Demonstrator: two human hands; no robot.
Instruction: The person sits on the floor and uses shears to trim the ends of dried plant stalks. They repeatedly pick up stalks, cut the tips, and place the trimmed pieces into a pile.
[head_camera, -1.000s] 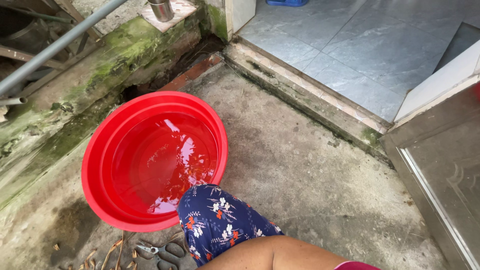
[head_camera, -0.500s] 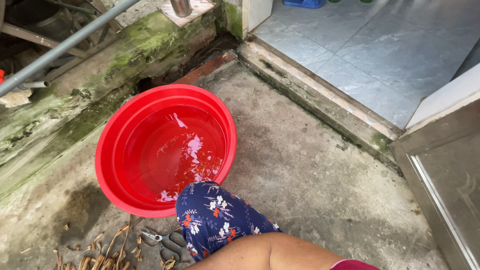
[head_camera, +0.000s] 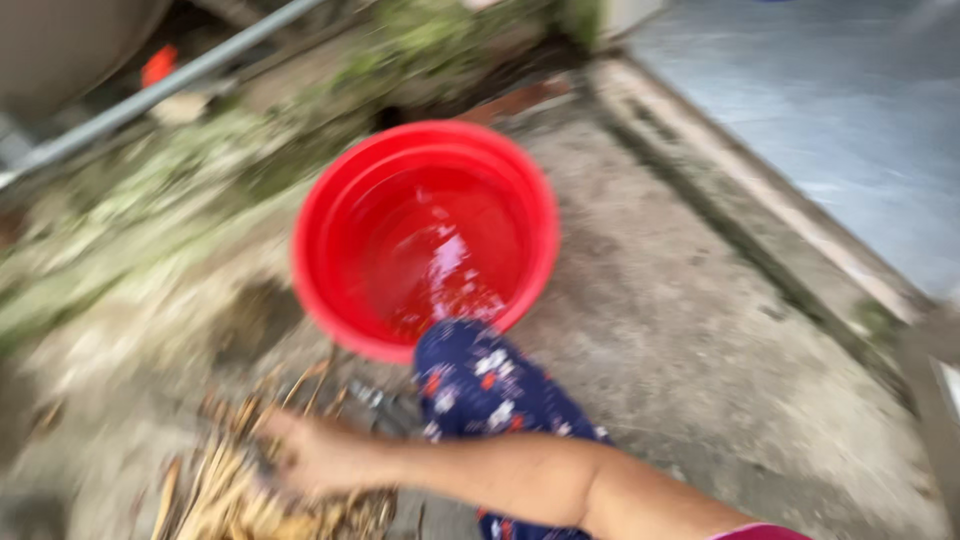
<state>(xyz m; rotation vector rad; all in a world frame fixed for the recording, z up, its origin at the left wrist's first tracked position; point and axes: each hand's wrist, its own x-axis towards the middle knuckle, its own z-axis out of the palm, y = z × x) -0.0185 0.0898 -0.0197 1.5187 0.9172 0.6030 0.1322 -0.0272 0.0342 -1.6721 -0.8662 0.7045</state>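
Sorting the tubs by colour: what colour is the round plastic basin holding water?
Red, the round plastic basin; clearest in the head view.

One red basin (head_camera: 330, 290), one hand (head_camera: 315, 455), one metal pipe (head_camera: 160, 85), one pile of dry husks (head_camera: 230, 500).

Dry brown plant scraps (head_camera: 235, 490), loose heap on concrete, blurred.

This is the back yard of a home, just outside a doorway. Rough concrete ground (head_camera: 700, 360) meets a raised step (head_camera: 760, 210) onto a grey tiled floor (head_camera: 830, 100). A red basin (head_camera: 330, 290) of water stands beside a mossy drain edge (head_camera: 200, 190) and a metal pipe (head_camera: 170, 85).
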